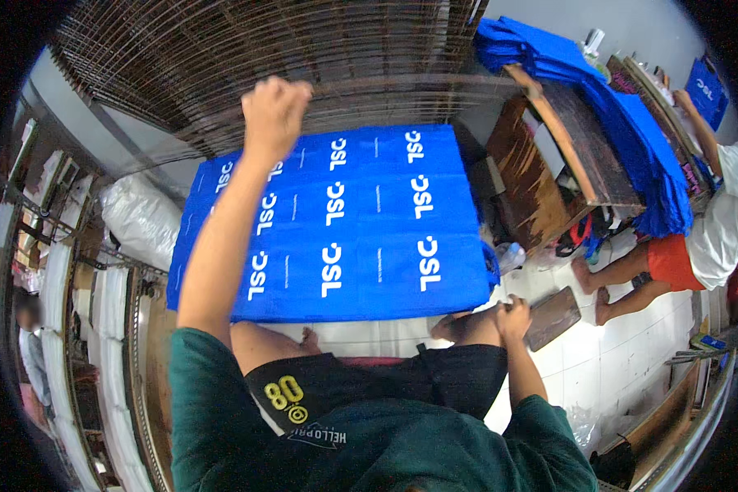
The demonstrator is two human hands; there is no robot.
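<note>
In front of my knees lies a stack of blue printed fabric pieces (356, 246), with white lettering repeated in rows over its top. My left hand (274, 119) is raised over the far left part of the blue fabric, close to the wire rack (287, 49). Its fingers are curled closed, and anything in them is hidden or too small to see. Beside my right knee, my right hand (513, 318) hangs low with the fingers bent together. Whether it grips something small cannot be made out.
At the right, a worn wooden cabinet (541, 176) bears draped blue fabric (648, 148). A co-worker (717, 221) stands there. A wooden board (553, 318) lies on the tiled floor. White plastic-wrapped bundles (143, 217) and shelving (110, 328) line the left.
</note>
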